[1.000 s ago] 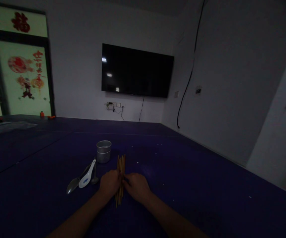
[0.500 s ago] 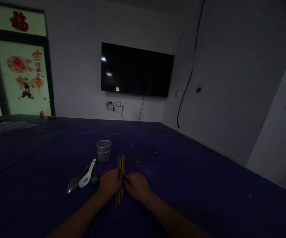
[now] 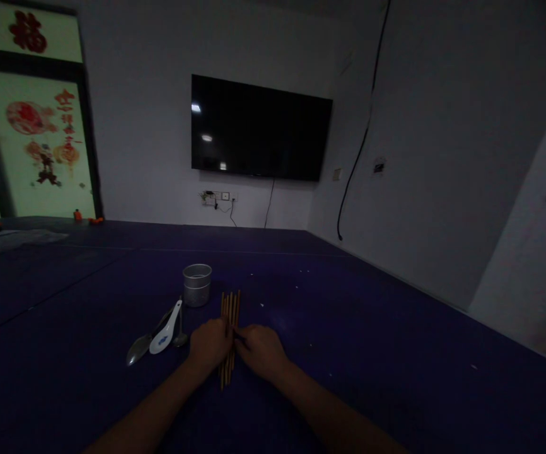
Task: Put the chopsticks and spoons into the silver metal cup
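Observation:
A bundle of several wooden chopsticks (image 3: 230, 307) lies lengthwise between my hands, its far ends slightly fanned. My left hand (image 3: 210, 341) is closed around the middle of the bundle from the left. From the right, my right hand (image 3: 262, 349) presses its closed fingertips to the same sticks, close to the left thumb. Left of the hands lie a white ceramic spoon (image 3: 162, 337) with a blue mark, a large metal spoon (image 3: 138, 350) partly beneath it, and a small metal ladle (image 3: 181, 340). Just behind them stands a grey metal cup (image 3: 197, 287), upright.
The dark blue table (image 3: 372, 378) spreads wide, with small white scraps on it. Crumpled clear plastic (image 3: 12, 239) and small orange objects (image 3: 78, 215) are at the far left. A television (image 3: 260, 128) hangs on the wall; a black cable (image 3: 359, 157) dangles at the right.
The far ends of the chopsticks have spread a little wider. Both hands stay on the bundle in nearly the same place. The view has shifted slightly.

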Tool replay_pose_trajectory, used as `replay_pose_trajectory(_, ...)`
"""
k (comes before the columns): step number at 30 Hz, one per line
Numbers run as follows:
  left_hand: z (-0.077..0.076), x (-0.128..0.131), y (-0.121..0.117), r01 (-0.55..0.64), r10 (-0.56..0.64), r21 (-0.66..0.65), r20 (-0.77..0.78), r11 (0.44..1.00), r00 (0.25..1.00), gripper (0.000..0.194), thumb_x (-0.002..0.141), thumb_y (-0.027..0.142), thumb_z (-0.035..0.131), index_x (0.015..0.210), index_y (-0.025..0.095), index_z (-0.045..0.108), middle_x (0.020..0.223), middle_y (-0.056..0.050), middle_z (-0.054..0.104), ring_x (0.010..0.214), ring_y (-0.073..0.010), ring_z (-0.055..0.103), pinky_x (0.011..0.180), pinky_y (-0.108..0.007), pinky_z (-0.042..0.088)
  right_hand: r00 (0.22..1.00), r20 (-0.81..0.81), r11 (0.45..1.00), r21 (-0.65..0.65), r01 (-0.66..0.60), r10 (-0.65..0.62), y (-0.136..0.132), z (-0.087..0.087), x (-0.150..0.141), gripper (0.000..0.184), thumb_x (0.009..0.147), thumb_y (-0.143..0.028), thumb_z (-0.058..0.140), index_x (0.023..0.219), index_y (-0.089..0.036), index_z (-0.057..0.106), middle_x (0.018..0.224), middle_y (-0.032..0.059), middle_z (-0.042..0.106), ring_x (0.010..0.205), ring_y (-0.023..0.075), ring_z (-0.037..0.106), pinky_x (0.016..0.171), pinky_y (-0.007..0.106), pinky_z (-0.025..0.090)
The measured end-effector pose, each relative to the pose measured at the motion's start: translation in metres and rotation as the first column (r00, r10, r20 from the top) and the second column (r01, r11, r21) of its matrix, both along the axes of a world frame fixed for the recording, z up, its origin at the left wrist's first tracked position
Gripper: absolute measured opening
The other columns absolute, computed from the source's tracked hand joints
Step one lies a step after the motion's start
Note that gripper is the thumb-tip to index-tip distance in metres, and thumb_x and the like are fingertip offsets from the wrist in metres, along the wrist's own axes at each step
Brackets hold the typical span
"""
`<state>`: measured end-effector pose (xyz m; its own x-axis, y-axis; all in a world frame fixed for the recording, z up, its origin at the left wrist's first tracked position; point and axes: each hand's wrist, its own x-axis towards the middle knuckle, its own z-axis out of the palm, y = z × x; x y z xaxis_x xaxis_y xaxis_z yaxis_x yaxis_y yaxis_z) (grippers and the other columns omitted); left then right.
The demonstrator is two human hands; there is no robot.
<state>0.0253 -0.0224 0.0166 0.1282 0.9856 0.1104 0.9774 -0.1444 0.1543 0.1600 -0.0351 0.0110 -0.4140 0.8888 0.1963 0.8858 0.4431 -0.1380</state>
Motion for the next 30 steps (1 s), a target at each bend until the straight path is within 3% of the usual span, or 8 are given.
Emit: replay_pose_trajectory(30, -0.0044, -0.0033, 0.0018, 0.009, -0.009, 0.015, -0.04, 1.0, 0.999, 0.035, 0.087, 0.027, 0.026, 0.102, 0.015, 0.056, 0.09, -0.014, 0.066, 0.085, -0.0257, 0.064, 0.067, -0.033, 0.047, 0.999, -0.005, 0.999, -0.02, -0.036, 0.036, -0.0003, 0.0011, 0.0015, 0.032, 0.087, -0.034, 0.037, 0.106, -0.022, 0.06, 0.099, 0.0064, 0.066, 0.092, 0.0187, 0.06, 0.076, 0.027, 0.039)
